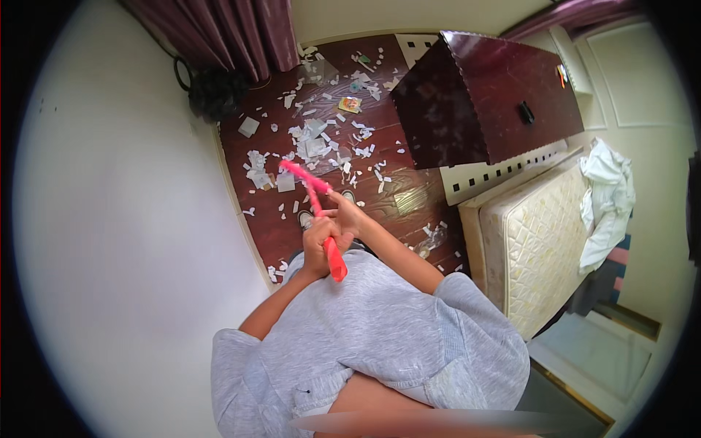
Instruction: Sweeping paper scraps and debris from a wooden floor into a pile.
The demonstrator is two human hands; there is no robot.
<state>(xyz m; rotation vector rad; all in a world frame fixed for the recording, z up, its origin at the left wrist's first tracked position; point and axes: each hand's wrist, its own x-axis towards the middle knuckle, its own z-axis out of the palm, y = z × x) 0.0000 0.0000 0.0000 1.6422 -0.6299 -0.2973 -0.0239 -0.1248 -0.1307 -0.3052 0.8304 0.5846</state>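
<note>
My left hand (318,242) is wrapped round a long red-pink strip (336,261), whose wider red end sticks out below the fist toward my shirt. Above the fist the strip narrows and runs up to a brighter pink length that slants off to the left. Close beside the fist, my right hand (350,219) has its fingertips at the right end of this pink length and against the narrow part. Whether the strip is soft or stiff I cannot tell. Both hands are in front of my waist, above the floor.
White paper scraps (314,139) litter the dark red floor (380,208), with a small yellow packet (350,105) among them. A dark red cabinet (504,95) stands at the far right. Nearer is a quilted mattress (537,241) bearing white cloth (606,197). A black bag (215,95) lies below the purple curtain (219,33).
</note>
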